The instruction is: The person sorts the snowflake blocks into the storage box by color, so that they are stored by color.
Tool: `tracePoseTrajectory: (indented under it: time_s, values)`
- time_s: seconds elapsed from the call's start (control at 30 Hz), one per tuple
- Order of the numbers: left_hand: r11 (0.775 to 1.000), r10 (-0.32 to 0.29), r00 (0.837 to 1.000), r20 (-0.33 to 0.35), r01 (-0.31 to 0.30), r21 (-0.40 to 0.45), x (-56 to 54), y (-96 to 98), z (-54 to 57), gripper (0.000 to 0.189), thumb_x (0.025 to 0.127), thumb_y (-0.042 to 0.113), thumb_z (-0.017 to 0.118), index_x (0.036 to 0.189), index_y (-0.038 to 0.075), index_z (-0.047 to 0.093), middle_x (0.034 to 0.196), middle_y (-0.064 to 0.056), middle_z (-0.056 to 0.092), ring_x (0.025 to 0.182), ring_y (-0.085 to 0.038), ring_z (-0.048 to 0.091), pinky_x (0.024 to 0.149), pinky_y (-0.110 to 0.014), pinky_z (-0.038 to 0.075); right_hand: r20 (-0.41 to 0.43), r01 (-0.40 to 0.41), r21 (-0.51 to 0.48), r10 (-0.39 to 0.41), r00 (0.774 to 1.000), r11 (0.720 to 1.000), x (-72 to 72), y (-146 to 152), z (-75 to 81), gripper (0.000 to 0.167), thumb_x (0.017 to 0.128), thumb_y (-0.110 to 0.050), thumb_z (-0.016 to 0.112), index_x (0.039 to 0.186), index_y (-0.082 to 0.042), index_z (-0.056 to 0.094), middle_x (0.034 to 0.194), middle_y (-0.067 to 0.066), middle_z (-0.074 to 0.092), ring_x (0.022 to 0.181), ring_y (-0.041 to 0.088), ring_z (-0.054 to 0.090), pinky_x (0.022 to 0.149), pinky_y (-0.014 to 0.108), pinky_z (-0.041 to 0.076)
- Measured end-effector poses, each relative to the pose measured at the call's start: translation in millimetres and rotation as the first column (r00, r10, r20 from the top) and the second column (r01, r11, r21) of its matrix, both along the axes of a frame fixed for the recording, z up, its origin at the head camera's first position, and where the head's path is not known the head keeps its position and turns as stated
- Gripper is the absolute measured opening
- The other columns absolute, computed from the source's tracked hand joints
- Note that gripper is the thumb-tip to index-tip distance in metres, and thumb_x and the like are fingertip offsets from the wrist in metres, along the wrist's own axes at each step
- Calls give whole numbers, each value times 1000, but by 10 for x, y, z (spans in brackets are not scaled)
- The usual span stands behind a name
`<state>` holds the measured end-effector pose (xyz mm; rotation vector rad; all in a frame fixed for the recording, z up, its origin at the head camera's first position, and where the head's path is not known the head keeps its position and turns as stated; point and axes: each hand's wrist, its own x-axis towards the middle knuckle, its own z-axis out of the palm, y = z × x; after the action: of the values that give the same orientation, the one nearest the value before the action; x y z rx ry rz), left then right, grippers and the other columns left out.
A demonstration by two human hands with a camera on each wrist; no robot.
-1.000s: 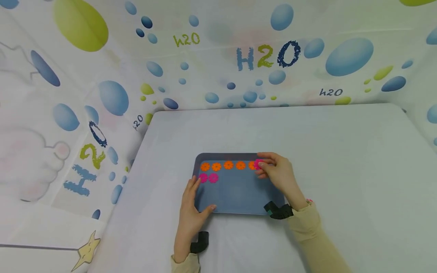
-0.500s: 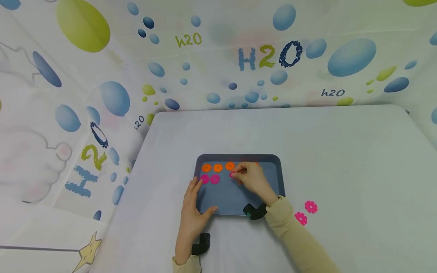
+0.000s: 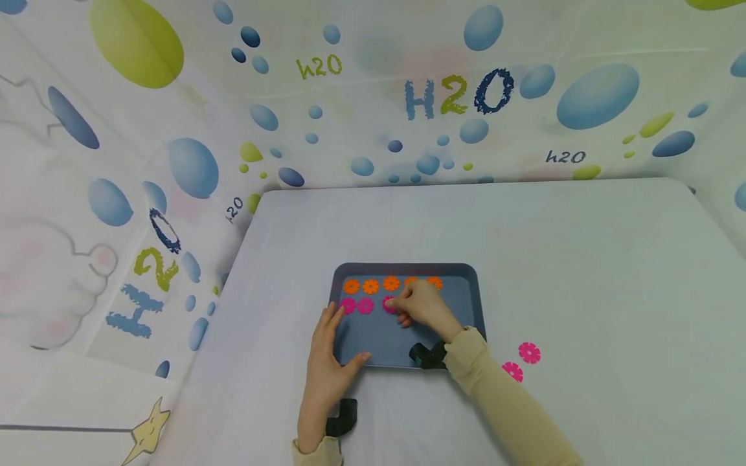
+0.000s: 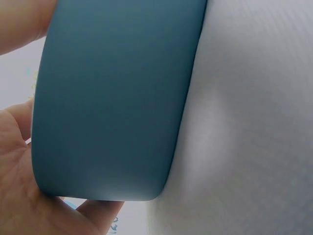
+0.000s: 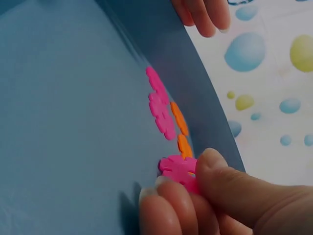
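A grey-blue tray (image 3: 375, 336) lies on the white table. My left hand (image 3: 325, 359) rests along its left side, fingers stretched over the rim and thumb at the front edge. Between thumb and fingers, my right hand (image 3: 427, 307) pinches a pink flower-shaped piece (image 5: 177, 169), low over the tray floor. To its left, two pink flower pieces (image 3: 365, 306) lie side by side near the left fingertips. Behind them runs a row of several orange flower pieces (image 3: 370, 287), one partly covered by the right hand. The left wrist view shows mostly the tray's outer wall (image 4: 117, 107).
Two more pink flower pieces (image 3: 529, 353) lie on the table right of the tray, one partly behind the right sleeve (image 3: 501, 401). Dark camera mounts (image 3: 344, 417) sit on both wrists. A wall printed with bubbles (image 3: 428, 165) rises behind the table (image 3: 571, 259).
The right hand has carried the pink flower piece leftward from the orange row's right end to beside the two pink ones, and lowered it. The left hand stays in place.
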<state>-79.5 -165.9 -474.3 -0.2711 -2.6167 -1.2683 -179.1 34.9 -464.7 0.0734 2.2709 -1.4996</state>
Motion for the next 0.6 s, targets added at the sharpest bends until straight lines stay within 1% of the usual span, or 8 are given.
tracePoseTrajectory:
  time_s: [0.17,0.3,0.4,0.47,0.6]
  values:
    - [1000,-12,1000,-25,12,-11,-14,-7,-14,87,69,12,85,143,-2,41,154,-24,32,142,-48,25,107,-65,29,-17,19,39,-18,1000,999,-16,-27,13,19,83,-17,76,73,-3,68,57,8,66,42,11,60,49,28,56]
    - [1000,-24,999,-26,24,1,-17,-9,-26,88,70,13,85,144,-2,40,154,-24,32,142,-48,25,107,-65,28,-37,35,42,-33,999,999,-6,-12,-7,22,82,-17,77,74,-3,63,56,9,66,41,11,60,48,29,55]
    - [1000,-24,1000,-20,24,5,-11,-10,-36,88,70,13,85,144,-2,40,154,-24,32,142,-49,25,108,-66,27,-62,56,7,-56,997,998,15,40,-25,23,82,-18,77,77,-3,61,60,10,67,44,12,62,49,29,55]
    - [1000,-19,1000,-20,19,3,-7,-11,-40,88,69,14,85,144,-1,40,154,-24,32,141,-49,25,108,-66,27,-90,66,-31,-68,994,997,29,97,-18,21,84,-18,76,81,-3,61,66,11,69,49,13,65,52,29,56]
    - [1000,-14,1000,-23,14,1,-3,-15,-36,88,69,14,85,144,0,41,154,-23,32,142,-48,25,108,-65,27,-171,61,-138,-84,982,989,74,276,90,16,89,-14,69,95,1,66,86,17,73,67,21,72,63,32,59]
